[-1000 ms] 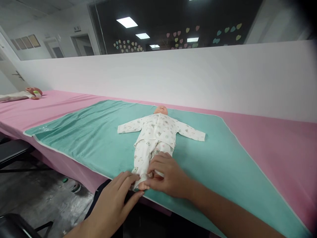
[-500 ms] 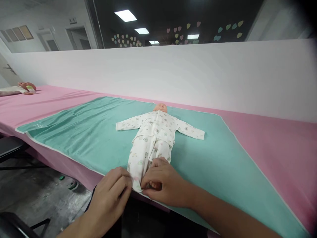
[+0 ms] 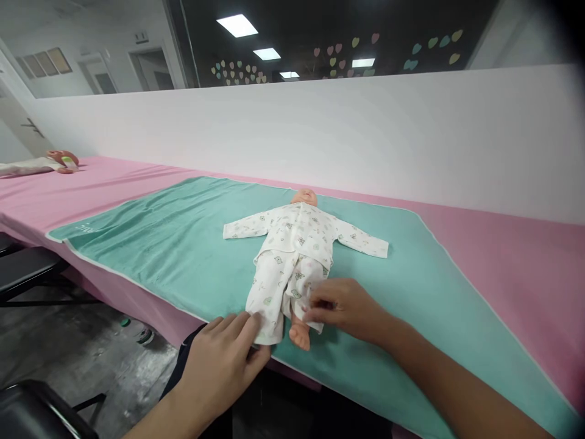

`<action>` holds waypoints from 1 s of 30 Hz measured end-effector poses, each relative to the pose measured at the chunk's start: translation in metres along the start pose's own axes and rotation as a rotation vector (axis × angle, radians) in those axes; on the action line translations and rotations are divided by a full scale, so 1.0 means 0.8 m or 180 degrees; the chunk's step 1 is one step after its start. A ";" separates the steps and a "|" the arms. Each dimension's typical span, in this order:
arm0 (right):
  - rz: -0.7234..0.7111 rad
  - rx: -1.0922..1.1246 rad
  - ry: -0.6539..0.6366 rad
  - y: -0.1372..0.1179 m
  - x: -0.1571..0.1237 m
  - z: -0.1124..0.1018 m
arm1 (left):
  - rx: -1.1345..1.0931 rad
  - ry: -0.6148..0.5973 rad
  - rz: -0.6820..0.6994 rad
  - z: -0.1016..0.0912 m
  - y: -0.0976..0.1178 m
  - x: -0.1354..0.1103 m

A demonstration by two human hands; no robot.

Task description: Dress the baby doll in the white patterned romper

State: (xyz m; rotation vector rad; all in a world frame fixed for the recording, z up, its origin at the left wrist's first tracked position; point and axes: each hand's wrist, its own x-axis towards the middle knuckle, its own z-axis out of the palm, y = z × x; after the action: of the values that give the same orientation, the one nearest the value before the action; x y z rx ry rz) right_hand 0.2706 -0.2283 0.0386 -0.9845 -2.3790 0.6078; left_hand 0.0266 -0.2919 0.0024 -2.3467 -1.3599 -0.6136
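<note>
A baby doll (image 3: 304, 197) lies on its back on a teal mat (image 3: 173, 244), dressed in a white printed top (image 3: 301, 228) and matching trousers (image 3: 280, 286). My left hand (image 3: 223, 360) rests at the cuff of the doll's near trouser leg, fingers pressed on the fabric. My right hand (image 3: 347, 308) pinches the other trouser leg at its hem, which is pulled up the leg. One bare doll foot (image 3: 299, 334) sticks out below that hem.
The mat lies on a long pink table (image 3: 525, 268) backed by a white partition (image 3: 365, 134). Another doll (image 3: 50, 164) lies at the far left end. A dark chair (image 3: 36, 408) and black frame stand on the grey floor at lower left.
My right hand moved right and up the far trouser leg, drawing the hem back so a bare foot shows. My left hand shifted slightly to the near cuff.
</note>
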 end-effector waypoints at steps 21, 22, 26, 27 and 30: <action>-0.0575 0.0783 0.0159 -0.019 -0.009 0.018 | 0.0070 0.0057 0.0088 -0.005 -0.008 0.002; -0.0478 0.0974 0.0062 -0.020 -0.009 0.018 | -0.0039 0.0065 0.0057 -0.008 -0.003 0.004; 0.0029 0.1717 -0.0129 -0.016 -0.010 0.015 | -0.0752 -0.0048 0.0228 -0.023 0.017 0.022; 0.0131 0.1913 -0.0128 -0.014 -0.011 0.014 | -0.0914 -0.0090 0.0267 -0.025 0.022 0.027; 0.0321 0.2524 -0.0200 -0.006 -0.012 0.011 | -0.1253 -0.0147 0.0214 -0.026 0.032 0.041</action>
State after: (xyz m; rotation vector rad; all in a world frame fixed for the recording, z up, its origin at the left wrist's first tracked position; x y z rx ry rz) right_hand 0.2689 -0.2404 0.0317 -0.7157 -1.8500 1.4783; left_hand 0.0599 -0.2910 0.0348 -2.7151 -1.2655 -0.8795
